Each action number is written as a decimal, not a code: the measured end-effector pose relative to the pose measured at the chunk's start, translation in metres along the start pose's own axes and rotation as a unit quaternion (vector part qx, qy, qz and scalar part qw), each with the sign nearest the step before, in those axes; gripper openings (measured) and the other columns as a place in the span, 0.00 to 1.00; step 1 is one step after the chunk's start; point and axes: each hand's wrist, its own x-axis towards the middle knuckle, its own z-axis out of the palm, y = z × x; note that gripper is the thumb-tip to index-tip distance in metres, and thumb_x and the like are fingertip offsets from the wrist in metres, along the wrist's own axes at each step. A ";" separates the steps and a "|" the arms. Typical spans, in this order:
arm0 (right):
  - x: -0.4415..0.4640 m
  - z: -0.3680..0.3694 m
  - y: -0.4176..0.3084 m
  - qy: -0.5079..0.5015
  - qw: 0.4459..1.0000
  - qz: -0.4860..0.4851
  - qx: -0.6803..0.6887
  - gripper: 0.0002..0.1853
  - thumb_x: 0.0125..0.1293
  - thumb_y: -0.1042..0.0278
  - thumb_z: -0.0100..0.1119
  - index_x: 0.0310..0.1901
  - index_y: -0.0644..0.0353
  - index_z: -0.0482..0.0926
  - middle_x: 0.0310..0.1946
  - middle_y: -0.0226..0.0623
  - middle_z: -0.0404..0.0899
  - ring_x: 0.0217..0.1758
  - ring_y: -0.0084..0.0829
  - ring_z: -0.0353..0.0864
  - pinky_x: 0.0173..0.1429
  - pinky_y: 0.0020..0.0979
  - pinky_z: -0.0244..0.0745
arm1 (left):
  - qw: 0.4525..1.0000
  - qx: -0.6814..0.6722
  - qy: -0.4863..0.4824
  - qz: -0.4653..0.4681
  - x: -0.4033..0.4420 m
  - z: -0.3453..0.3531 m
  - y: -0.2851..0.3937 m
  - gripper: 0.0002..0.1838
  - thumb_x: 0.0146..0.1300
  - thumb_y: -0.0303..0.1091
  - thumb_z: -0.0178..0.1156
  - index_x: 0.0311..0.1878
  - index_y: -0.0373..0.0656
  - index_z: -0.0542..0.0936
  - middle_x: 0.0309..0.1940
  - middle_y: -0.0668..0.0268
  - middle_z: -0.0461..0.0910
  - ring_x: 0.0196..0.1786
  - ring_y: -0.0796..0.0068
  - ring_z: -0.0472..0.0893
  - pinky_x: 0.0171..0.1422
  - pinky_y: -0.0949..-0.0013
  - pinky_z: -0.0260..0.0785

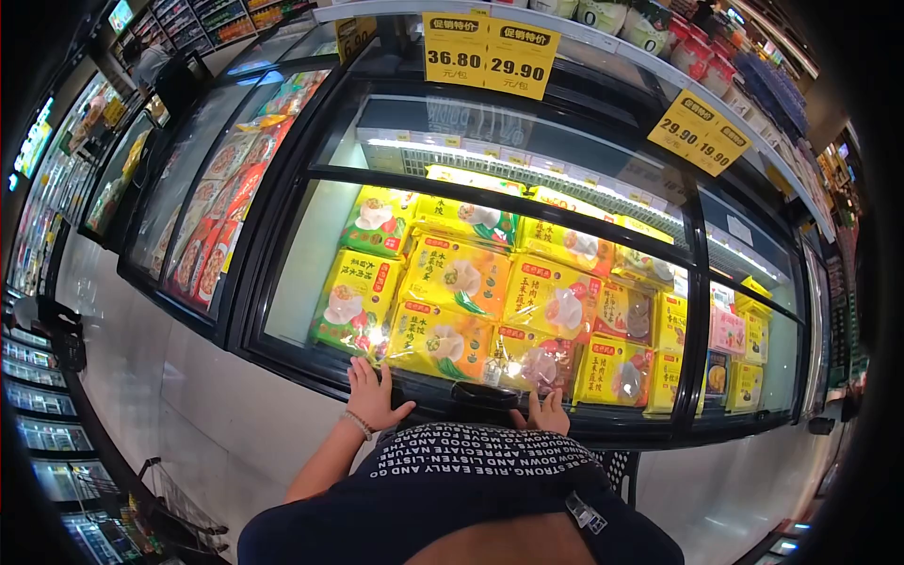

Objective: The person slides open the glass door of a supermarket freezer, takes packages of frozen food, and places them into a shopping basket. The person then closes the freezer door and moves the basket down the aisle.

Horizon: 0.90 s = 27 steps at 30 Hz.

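Note:
My left hand [373, 395], with a beaded bracelet [357, 424] at the wrist, rests with fingers spread on the front edge of a chest freezer [292, 345]. On the same edge, further right, lies my right hand [546, 411], its fingers stretched out and partly hidden by my shirt. Neither hand holds anything. Between them a dark handle [482, 394] sits on the frame. Under the glass lie yellow bags of frozen dumplings [443, 340]; a green-and-yellow dumpling bag [352, 299] is nearest my left hand.
Yellow price signs [490, 55] hang over the freezer from a shelf [603, 33] of packaged goods. To the left stands another freezer [212, 188] with red packages. A person [149, 64] is in the far left aisle. A dark cart [179, 508] shows at lower left.

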 end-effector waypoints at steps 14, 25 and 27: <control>0.115 -0.013 0.028 0.113 0.993 0.014 0.006 0.26 0.49 0.44 0.61 0.36 0.63 0.76 0.35 0.59 0.75 0.48 0.55 0.72 0.43 0.43 0.72 | 0.996 0.081 0.007 0.039 0.115 -0.040 -0.005 0.49 0.54 0.67 0.47 0.64 0.31 0.54 0.56 0.21 0.49 0.62 0.25 0.49 0.66 0.40 0.41; 0.208 -0.021 0.054 0.149 0.984 0.042 -0.092 0.39 0.45 0.36 0.59 0.53 0.58 0.71 0.48 0.53 0.70 0.59 0.51 0.63 0.59 0.52 0.57 | 0.995 0.095 0.018 0.020 0.211 -0.079 -0.003 0.46 0.53 0.65 0.51 0.65 0.38 0.56 0.58 0.28 0.53 0.64 0.31 0.52 0.67 0.44 0.43; 0.223 -0.036 0.052 0.154 0.979 0.066 -0.120 0.42 0.46 0.36 0.58 0.59 0.55 0.66 0.58 0.54 0.62 0.63 0.54 0.57 0.61 0.55 0.53 | 0.992 0.114 0.057 -0.002 0.221 -0.081 0.001 0.46 0.49 0.65 0.54 0.65 0.44 0.58 0.60 0.32 0.54 0.67 0.38 0.50 0.68 0.43 0.36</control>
